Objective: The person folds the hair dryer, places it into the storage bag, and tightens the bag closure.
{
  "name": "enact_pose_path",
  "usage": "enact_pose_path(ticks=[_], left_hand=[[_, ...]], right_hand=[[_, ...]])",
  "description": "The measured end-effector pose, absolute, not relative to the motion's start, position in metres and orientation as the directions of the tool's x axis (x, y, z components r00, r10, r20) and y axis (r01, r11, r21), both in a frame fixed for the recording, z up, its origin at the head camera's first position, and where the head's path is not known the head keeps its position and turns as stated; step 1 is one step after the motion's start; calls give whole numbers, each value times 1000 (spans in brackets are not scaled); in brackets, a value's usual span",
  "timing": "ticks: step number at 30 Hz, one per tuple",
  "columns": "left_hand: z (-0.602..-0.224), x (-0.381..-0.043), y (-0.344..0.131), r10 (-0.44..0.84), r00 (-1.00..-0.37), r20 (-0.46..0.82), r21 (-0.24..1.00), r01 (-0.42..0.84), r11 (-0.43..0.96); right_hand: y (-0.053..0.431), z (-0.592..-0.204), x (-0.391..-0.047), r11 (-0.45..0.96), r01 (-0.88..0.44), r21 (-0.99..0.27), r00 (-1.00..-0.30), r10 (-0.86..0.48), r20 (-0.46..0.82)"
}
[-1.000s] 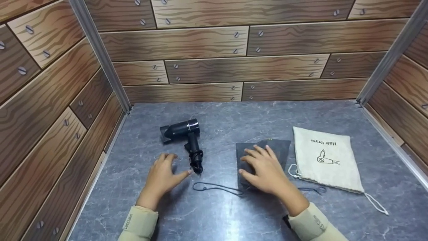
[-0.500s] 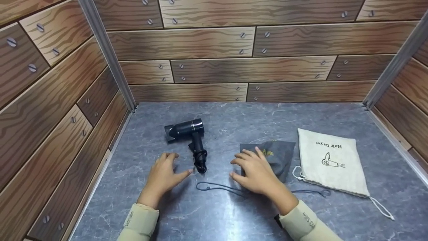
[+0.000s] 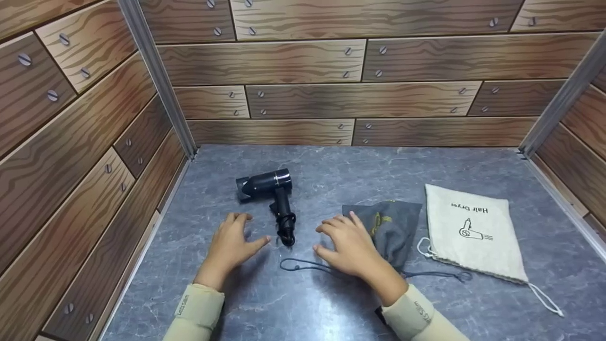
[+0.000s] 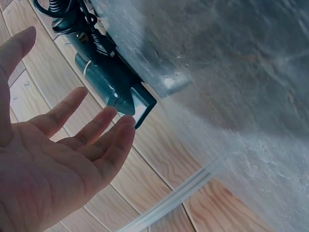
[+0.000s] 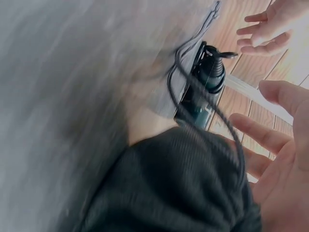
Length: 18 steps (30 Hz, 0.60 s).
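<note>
A black hair dryer (image 3: 265, 184) lies on the table, its cord bundled round the handle. My left hand (image 3: 232, 248) hovers just left of the handle with fingers spread and holds nothing; in the left wrist view the fingertips (image 4: 126, 121) overlap the dryer's nozzle end. To the right, a dark grey drawstring pouch (image 3: 400, 232) with yellow print lies partly behind my right hand (image 3: 352, 248). That hand is relaxed, fingers apart, gripping nothing. The pouch's cord (image 3: 303, 265) runs out on both sides beneath the right hand. In the right wrist view the pouch (image 5: 169, 183) looks bunched beside the palm.
A cream drawstring bag (image 3: 487, 237) printed "Hair Dryer" lies flat at the right, its white strings on the table. The grey marbled table (image 3: 350, 175) is bounded by wood-patterned walls (image 3: 303, 99) at the back and both sides.
My right hand has moved left off the grey pouch, uncovering its yellow print. My left hand has stayed about where it was beside the dryer. The head view has shifted slightly.
</note>
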<state>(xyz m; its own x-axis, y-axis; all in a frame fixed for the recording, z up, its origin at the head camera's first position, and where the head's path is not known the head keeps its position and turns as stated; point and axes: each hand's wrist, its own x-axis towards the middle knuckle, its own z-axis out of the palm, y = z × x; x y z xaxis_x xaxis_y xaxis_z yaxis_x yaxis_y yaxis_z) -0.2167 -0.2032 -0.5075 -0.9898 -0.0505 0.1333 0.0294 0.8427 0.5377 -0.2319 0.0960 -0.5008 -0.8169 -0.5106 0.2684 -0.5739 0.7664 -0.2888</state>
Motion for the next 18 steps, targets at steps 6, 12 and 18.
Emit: enact_pose_path(ticks=[6, 12, 18], left_hand=[[-510, -221, -204, -55, -988, 144, 545, 32, 838], [-512, -228, -205, -55, -989, 140, 563, 34, 826], [-519, -236, -209, -47, -988, 148, 604, 53, 795]], right_hand=[[85, -506, -231, 757, -572, -316, -820, -509, 263], [77, -511, -235, 741, -565, -363, -825, -514, 235], [70, -510, -238, 738, -536, -409, -842, -503, 195]])
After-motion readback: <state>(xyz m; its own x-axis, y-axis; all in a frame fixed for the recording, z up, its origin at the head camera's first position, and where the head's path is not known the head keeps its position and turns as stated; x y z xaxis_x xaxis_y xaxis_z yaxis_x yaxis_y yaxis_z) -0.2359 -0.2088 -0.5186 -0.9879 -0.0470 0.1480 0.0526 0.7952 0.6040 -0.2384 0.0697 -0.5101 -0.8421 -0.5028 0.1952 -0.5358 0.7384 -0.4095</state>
